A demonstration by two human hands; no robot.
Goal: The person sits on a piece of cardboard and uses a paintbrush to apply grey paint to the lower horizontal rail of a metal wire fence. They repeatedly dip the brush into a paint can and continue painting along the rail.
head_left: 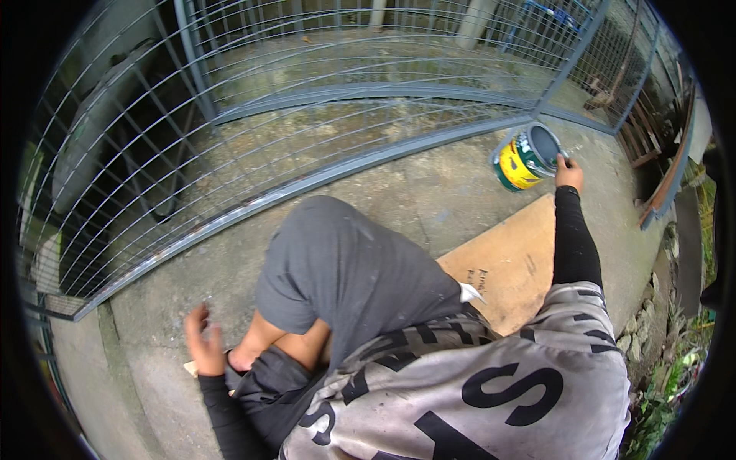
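Far right, beside the wire-mesh panel [345,166], the right hand [570,175] grips the paint can [517,164] by its rim, apparently shifting it, next needing a level hold, while the left hand [204,345], near left, looks loosely open and empty.

My left hand [203,341]: blurred, fingers indistinct. Pale scrap [190,369] by its wrist: partly hidden, kind unclear. My right hand [570,173]: hold at the can's rim too small to tell. Can [518,164]: far side hidden. Board [506,257]: partly hidden by my shirt [498,360], itself cut off below. Fence [307,184]: cut off above. Blue item [563,17] beyond: too small to identify.
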